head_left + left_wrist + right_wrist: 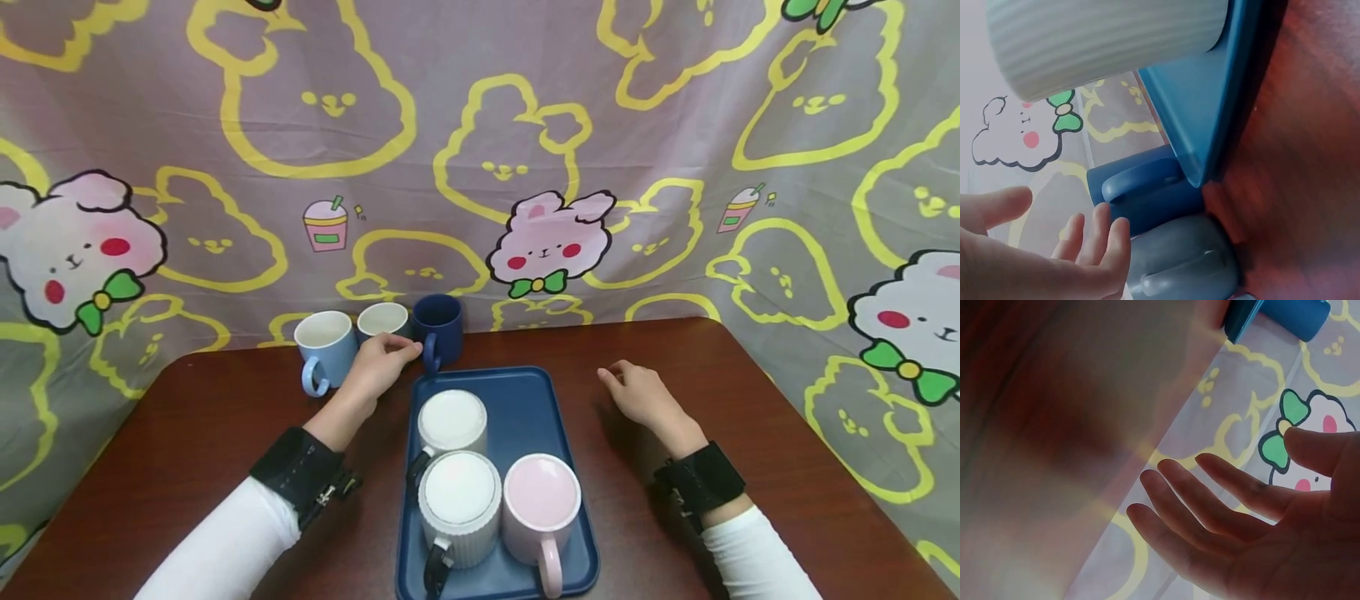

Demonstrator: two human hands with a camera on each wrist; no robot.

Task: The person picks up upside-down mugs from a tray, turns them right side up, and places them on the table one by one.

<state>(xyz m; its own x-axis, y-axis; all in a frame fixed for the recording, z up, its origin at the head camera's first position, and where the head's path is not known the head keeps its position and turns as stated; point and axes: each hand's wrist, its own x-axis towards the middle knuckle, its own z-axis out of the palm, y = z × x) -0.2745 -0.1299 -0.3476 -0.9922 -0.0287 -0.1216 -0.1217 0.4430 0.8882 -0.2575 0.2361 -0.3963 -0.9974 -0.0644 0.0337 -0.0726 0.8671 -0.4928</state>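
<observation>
Just beyond the tray's far left corner stand a navy mug [442, 325], a grey mug [382, 317] and a light-blue mug [330, 343], running leftward in that order. Near the navy mug's handle, the left hand [378, 362] is partly open, thumb apart from its loosely bent fingers, holding nothing. To the right of the tray, the right hand [645, 396] is relaxed and half open, also holding nothing.

On the tray [517, 404], two white mugs with black handles line the left side, and a pink mug [542, 500] sits at the near right. Behind the tray hangs a cloth [675, 142] printed with rabbit faces wearing green bows and small drink cups. The tray's raised rim passes close to the navy mug; its floor shows at the far right. Beside it, the worktop [187, 467] stretches widely both ways, its far edge meeting the cloth.
</observation>
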